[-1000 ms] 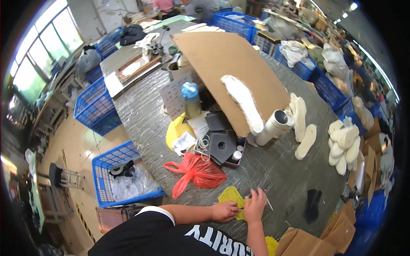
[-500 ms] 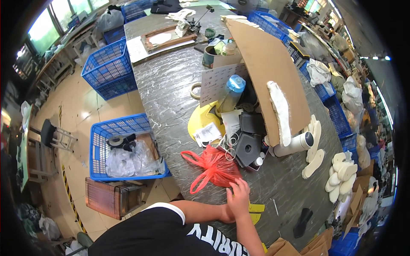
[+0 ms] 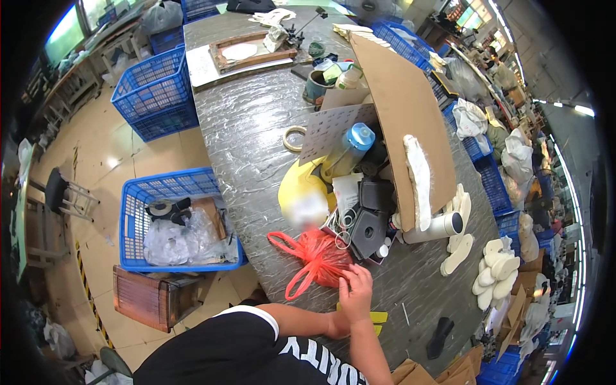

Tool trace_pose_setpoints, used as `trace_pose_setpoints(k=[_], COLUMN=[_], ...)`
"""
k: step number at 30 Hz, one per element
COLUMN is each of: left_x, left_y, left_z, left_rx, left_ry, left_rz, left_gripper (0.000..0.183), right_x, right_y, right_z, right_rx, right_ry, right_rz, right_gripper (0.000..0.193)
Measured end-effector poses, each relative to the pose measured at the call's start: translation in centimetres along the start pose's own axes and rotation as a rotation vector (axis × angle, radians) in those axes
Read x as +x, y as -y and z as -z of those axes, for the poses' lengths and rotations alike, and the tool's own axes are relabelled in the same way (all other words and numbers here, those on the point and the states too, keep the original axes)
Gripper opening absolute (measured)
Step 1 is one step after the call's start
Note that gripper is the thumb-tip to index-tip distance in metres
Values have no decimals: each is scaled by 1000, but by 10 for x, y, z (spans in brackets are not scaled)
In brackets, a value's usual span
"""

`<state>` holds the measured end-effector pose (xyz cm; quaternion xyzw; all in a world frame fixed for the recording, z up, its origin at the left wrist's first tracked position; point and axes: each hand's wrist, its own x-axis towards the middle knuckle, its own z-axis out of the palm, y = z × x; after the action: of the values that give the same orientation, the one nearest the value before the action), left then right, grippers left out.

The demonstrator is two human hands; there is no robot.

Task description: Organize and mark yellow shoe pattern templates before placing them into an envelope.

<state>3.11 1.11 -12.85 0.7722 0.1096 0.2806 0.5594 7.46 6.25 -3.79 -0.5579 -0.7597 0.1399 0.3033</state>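
A knotted red plastic bag [image 3: 324, 256] lies on the grey-covered table, its handle loops pointing left. My right hand [image 3: 356, 287] is at the bag's lower right side, fingertips against or very close to it. Its fingers are raised and the thumb stands apart, with nothing visible in the grip. My left hand [image 3: 337, 324] lies at the right wrist, partly behind it, so its fingers are hidden. Yellow pieces [image 3: 378, 317] lie just right of my hands. Beyond the bag are a black box-like holder [image 3: 371, 224] with a white cable and a yellow round item [image 3: 298, 189].
A blue-lidded bottle [image 3: 350, 151], a white flask [image 3: 436, 228] and a leaning cardboard sheet [image 3: 404, 115] stand farther back. Pale insoles [image 3: 495, 276] are piled at right, near a black sole-shaped piece [image 3: 439, 338]. A blue crate [image 3: 131, 221] stands left of the table.
The view has shifted slightly, moving the table's things a little in the picture. Both hands keep nearly the same place by the red bag.
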Motion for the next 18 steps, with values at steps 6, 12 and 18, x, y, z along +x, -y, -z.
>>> trace_pose_setpoints(k=[6,12,18], left_x=[-12,-9,-14], left_y=[36,25,35], left_z=[-27,-16,-18], left_rx=[382,397,409], left_ry=[-21,66,74], left_rz=[-222,-232,-254], left_gripper=[12,12,16], right_x=[18,49,93], right_y=[-15,-69,-59], right_z=[21,5,-1], right_rx=[-63,-88,-185], right_ry=[-32,-87,66], right_rz=[-58,-344,-639], right_gripper=[21,52,70])
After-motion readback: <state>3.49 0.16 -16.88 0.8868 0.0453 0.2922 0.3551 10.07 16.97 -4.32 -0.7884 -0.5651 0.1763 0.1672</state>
